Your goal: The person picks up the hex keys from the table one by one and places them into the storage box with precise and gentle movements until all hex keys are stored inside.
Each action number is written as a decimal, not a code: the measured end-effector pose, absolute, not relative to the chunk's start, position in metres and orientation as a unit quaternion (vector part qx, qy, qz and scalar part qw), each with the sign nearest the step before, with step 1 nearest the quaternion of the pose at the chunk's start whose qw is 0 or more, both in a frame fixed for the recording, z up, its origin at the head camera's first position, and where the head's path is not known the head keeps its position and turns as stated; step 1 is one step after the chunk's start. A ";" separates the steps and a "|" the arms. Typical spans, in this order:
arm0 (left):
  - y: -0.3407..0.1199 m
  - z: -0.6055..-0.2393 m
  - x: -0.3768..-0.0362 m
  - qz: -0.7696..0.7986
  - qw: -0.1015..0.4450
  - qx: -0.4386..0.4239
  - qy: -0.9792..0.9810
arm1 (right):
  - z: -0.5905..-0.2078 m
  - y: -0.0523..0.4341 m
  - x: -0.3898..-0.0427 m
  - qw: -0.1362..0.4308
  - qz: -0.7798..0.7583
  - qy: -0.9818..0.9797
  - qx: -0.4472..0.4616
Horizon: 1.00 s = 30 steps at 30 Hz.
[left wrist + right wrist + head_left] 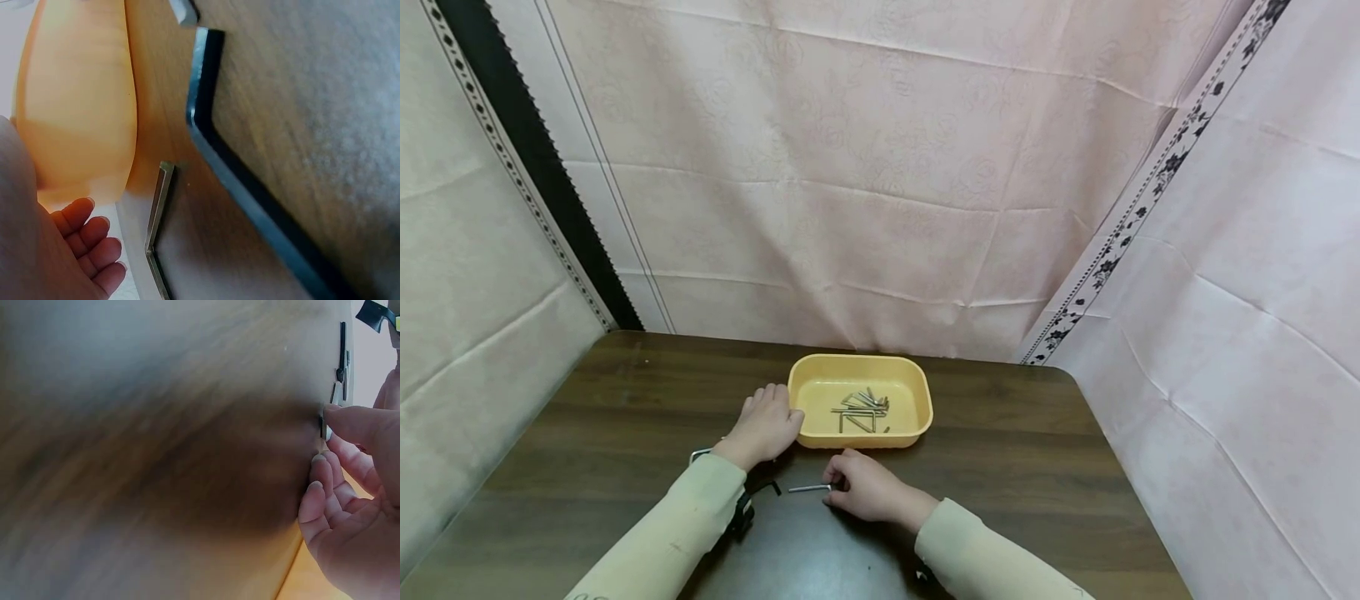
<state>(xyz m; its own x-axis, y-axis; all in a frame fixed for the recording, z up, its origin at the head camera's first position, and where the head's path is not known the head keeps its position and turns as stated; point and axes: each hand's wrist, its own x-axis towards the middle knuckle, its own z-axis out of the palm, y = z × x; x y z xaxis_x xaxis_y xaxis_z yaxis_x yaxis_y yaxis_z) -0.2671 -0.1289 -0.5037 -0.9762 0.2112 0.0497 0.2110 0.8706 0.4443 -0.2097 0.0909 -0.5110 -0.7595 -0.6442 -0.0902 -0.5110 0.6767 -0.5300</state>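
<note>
Hex key (808,488) seemingly at right fingers (833,486).

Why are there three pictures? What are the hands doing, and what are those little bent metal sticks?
All three pictures show the same moment. The big one comes from a camera on the person's head, looking down at a brown table. The other two come from cameras strapped to each wrist, so they look very close-up and sideways.

The left hand rests against the side of a yellow tray. Inside it lies a pile of hex keys, small L-shaped metal tools for turning screws.

The right hand pinches a silver hex key lying on the table. A black hex key lies beside it, near the left wrist. The left wrist picture shows both of those up close.
</note>
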 end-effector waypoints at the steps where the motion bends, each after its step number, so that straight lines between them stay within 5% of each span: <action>1: -0.129 -0.504 -0.268 0.231 0.001 0.109 0.967 | -0.510 0.093 -0.209 0.138 -0.245 0.905 -0.319; 30: -0.129 -0.505 -0.268 0.230 0.014 0.104 0.967 | -0.510 0.101 -0.198 0.102 -0.177 0.914 -0.351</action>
<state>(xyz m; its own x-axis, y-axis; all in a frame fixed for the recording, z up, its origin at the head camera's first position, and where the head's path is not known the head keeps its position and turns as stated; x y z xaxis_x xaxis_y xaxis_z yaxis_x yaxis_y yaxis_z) -0.2676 -0.1294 -0.5052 -0.9778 0.2087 0.0201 0.1954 0.8722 0.4485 -0.1978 0.1008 -0.5096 -0.7329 -0.6774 -0.0626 -0.6051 0.6912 -0.3952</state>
